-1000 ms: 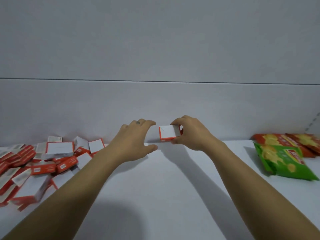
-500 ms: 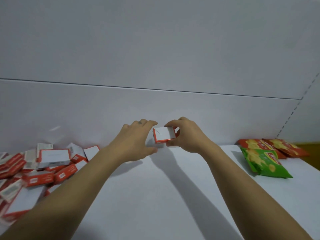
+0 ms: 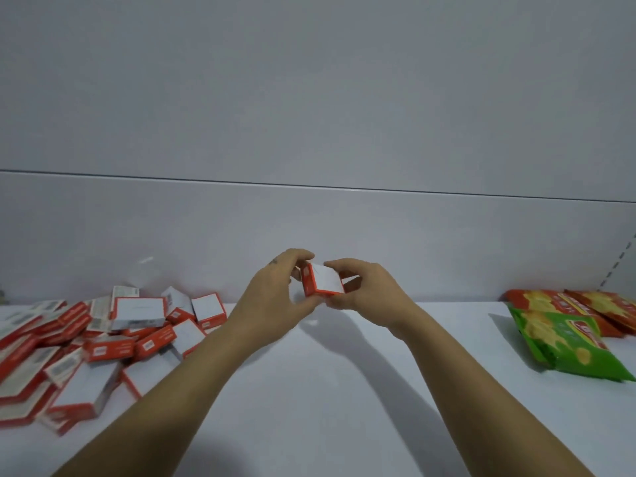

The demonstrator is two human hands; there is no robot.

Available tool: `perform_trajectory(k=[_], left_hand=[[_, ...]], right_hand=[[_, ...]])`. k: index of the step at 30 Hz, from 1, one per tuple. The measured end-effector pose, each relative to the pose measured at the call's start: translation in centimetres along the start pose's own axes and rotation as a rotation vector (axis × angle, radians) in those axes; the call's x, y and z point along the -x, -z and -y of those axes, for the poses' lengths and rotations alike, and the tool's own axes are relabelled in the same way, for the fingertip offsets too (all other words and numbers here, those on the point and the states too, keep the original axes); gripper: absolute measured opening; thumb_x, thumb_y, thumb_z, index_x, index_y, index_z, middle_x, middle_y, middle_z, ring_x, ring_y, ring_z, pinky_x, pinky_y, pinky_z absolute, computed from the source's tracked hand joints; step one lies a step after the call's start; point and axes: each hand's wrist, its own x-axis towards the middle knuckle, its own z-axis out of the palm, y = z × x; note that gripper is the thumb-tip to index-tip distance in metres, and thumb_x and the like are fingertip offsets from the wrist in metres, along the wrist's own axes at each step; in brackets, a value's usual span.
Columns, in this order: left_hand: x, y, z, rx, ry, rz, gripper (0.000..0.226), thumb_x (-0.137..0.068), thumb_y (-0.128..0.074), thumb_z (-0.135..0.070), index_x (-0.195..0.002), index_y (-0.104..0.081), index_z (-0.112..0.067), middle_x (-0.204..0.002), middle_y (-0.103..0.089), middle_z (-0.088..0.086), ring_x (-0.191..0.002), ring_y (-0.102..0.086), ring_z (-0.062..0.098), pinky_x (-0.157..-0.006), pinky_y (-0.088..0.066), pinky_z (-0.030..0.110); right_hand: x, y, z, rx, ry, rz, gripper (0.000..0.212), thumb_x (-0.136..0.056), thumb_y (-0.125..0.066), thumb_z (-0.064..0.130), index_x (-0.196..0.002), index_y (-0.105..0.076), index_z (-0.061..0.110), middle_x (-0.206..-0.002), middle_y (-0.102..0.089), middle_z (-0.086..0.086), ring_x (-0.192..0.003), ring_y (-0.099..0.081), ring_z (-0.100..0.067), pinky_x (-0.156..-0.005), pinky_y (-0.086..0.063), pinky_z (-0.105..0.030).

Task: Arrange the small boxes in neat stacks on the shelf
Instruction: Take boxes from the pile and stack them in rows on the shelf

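A small red-and-white cardboard box is held between both hands near the back of the flat white shelf. It is tilted, with its white face turned up and its red side towards the left. It is seen against the foot of the plain grey back panel, and whether its lower edge touches the shelf cannot be told.

The left hand is curled round the box's left end, with fingers over the top corner and the thumb below. The right hand is closed on the right edge, which is pinched between fingers and thumb.

At the left a loose heap of red-and-white cardboard boxes is spread from the back panel forward and runs out past the left edge of the view. The boxes lie at mixed angles, some flat and some propped on others. The heap's near right edge lies just beside the left forearm.

At the right a green crisp bag is laid flat, and red crisp bags lie behind it against the back panel. A perforated upright strip is seen at the far right.

Between the heap and the bags a broad band of bare shelf is left open. It is crossed only by the two forearms and their shadows. The open band reaches from the back panel to the bottom of the view.
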Motion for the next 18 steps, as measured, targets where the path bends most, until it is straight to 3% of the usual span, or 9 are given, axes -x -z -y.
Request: perform_trajectory(k=[3, 7, 12, 15, 18], left_hand=[[0.9, -0.7, 0.0, 0.059, 0.011, -0.05, 0.064, -0.076, -0.077, -0.025, -0.129, -0.042, -0.033, -0.113, -0.056, -0.011, -0.105, -0.053, 0.004, -0.092, -0.046, 0.024], [2.5, -1.7, 0.2, 0.111, -0.011, -0.049, 0.065, -0.076, -0.076, -0.02, -0.128, -0.041, -0.037, -0.113, -0.055, -0.014, -0.11, -0.053, 0.007, -0.096, -0.046, 0.026], [4.1, -2.9, 0.8, 0.151, 0.015, -0.063, 0.059, -0.081, -0.074, -0.025, -0.132, -0.044, -0.028, -0.119, -0.053, -0.014, -0.114, -0.05, 0.002, -0.096, -0.042, 0.016], [4.5, -2.9, 1.2, 0.106, 0.05, -0.022, 0.06, -0.084, -0.07, -0.034, -0.136, -0.039, -0.031, -0.121, -0.051, -0.017, -0.114, -0.046, -0.001, -0.089, -0.04, 0.005], [4.7, -2.9, 1.8, 0.064, 0.048, 0.007, 0.054, -0.085, -0.067, -0.036, -0.133, -0.044, -0.031, -0.123, -0.054, -0.015, -0.113, -0.049, 0.002, -0.092, -0.046, 0.016]], right_hand=[[0.8, -0.7, -0.2, -0.165, -0.037, 0.085, 0.05, -0.08, -0.073, 0.025, -0.127, -0.059, 0.03, -0.11, -0.067, 0.007, -0.098, -0.066, -0.012, -0.087, -0.054, -0.03], [1.6, -2.1, -0.3, -0.275, -0.078, 0.143, 0.032, -0.084, -0.064, 0.051, -0.109, -0.069, 0.032, -0.101, -0.071, 0.005, -0.096, -0.067, -0.013, -0.088, -0.055, -0.036], [1.9, -3.6, -1.8, -0.599, -0.143, 0.168, 0.033, -0.093, -0.056, 0.036, -0.112, -0.07, 0.011, -0.094, -0.065, -0.012, -0.085, -0.063, -0.021, -0.088, -0.055, -0.041], [2.0, -3.7, -2.0, -0.988, -0.243, 0.224, 0.044, -0.097, -0.041, 0.029, -0.122, -0.057, -0.004, -0.113, -0.063, -0.029, -0.099, -0.062, -0.037, -0.084, -0.056, -0.04], [2.2, -3.2, -2.3, -1.189, -0.258, 0.285, 0.049, -0.097, -0.033, 0.025, -0.128, -0.049, -0.009, -0.122, -0.06, -0.031, -0.111, -0.059, -0.045, -0.088, -0.055, -0.043]])
